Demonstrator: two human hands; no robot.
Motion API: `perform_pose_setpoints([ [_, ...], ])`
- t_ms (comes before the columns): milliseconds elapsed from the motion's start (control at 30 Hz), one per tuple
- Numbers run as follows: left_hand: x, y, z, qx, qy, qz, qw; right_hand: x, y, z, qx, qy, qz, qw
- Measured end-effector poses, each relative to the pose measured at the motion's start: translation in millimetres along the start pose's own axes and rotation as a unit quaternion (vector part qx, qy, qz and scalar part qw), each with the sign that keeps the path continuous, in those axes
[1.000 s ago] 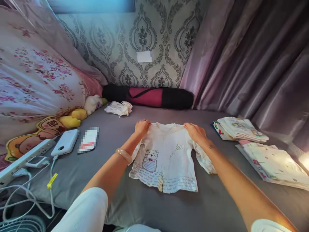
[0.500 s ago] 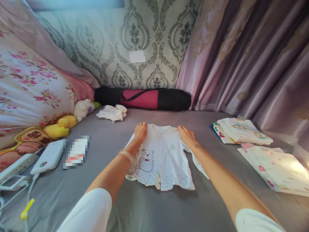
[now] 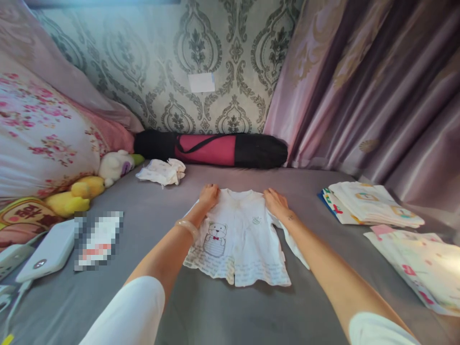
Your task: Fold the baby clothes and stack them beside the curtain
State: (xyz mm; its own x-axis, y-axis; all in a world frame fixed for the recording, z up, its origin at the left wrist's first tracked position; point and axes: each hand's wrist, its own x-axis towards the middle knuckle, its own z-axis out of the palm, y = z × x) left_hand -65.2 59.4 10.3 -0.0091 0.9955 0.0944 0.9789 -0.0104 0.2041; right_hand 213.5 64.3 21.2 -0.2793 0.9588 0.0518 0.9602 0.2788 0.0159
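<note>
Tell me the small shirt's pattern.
The shirt is white with a bear print; see the head view.

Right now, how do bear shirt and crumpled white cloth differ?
The bear shirt lies spread flat; the white cloth is bunched up. Left hand and right hand touch the shirt; neither touches the cloth. The shirt lies nearer; the cloth, farther. Both are whitish, on the grey sheet.

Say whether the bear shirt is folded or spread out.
Spread out: the bear shirt lies flat, with its neckline and printed hem showing.
</note>
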Motion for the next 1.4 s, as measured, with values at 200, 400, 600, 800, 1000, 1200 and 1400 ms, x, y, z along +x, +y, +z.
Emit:
perform_pose_setpoints([
  [200, 12.7, 3.1, -7.6, -0.034, -0.042, -0.013, 0.998, 21.9, -13.7, -3.8, 0.069, -0.006, -0.036, 0.997],
  [400, 10.8, 10.5, -5.4, -0.058, -0.042, -0.009, 0.997, 31.7, -31.7, 2.9, 0.076, -0.004, -0.036, 0.996],
  [600, 6.4, 11.2, 5.1, -0.086, 0.005, -0.02, 0.996, 30.7, -33.9, 10.7, 0.095, 0.053, -0.011, 0.994],
  [800, 7.3, -3.0, -4.7, -0.145, 0.003, -0.019, 0.989, 25.2, -34.6, 13.8, 0.109, 0.029, 0.008, 0.994],
  [1000, -56.4, -70.2, -48.8, -0.184, 0.05, -0.085, 0.978, 12.3, -47.2, -3.1, 0.134, 0.08, -0.008, 0.988],
  [1200, -157.0, -85.7, -70.7, -0.181, -0.001, -0.058, 0.982, 10.9, -114.5, -8.0, 0.167, 0.019, -0.11, 0.98],
  [1400, -204.6, -65.6, -74.3, -0.196, -0.054, 0.035, 0.979, 18.4, -178.9, 1.9, 0.171, 0.005, -0.11, 0.979],
])
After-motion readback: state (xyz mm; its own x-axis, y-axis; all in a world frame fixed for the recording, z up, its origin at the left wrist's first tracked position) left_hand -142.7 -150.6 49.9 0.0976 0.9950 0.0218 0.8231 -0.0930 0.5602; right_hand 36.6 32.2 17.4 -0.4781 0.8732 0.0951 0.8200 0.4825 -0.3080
